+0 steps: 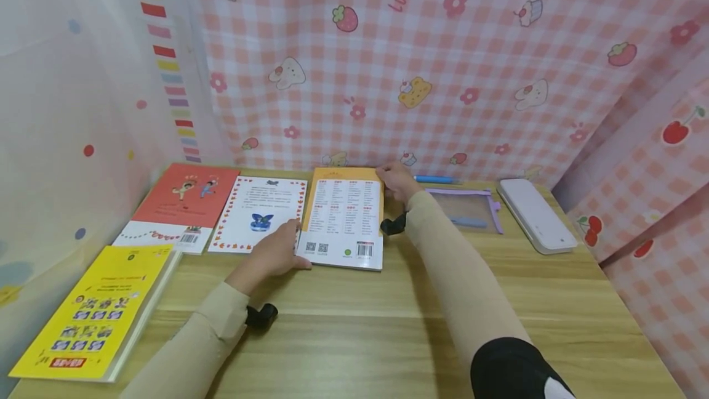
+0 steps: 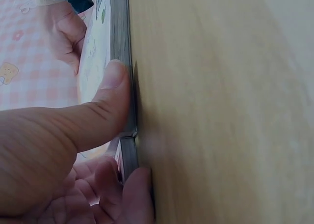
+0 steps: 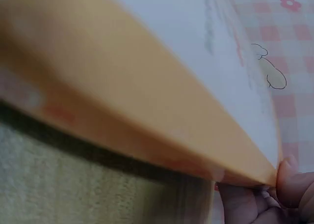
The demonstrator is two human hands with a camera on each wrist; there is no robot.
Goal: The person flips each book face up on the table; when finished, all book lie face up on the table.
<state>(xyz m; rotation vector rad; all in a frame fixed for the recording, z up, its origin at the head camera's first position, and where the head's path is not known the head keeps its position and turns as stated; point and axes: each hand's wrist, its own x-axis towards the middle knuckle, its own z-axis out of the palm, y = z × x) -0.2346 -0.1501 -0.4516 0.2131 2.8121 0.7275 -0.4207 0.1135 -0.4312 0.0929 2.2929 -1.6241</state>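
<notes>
A book [image 1: 346,202] with an orange and white back cover of printed lists lies in the middle of the table, against the curtain side. My right hand [image 1: 397,182] pinches its far right corner; in the right wrist view the thumb [image 3: 293,182] is on the cover and the fingers are beneath. My left hand [image 1: 276,250] is at the near left corner, its thumb [image 2: 114,79] pressed along the near page edge. The left fingers reach beside a white book [image 1: 258,211] with a red-patterned border, which lies directly left of the orange one.
A red and white book [image 1: 185,199] and a yellow book [image 1: 91,313] lie further left. On the right are a blue pen [image 1: 436,180], a purple-edged mesh pouch [image 1: 468,205] with a pen inside, and a white case [image 1: 536,214]. A checked curtain [image 1: 376,66] hangs behind the wooden table [image 1: 354,331].
</notes>
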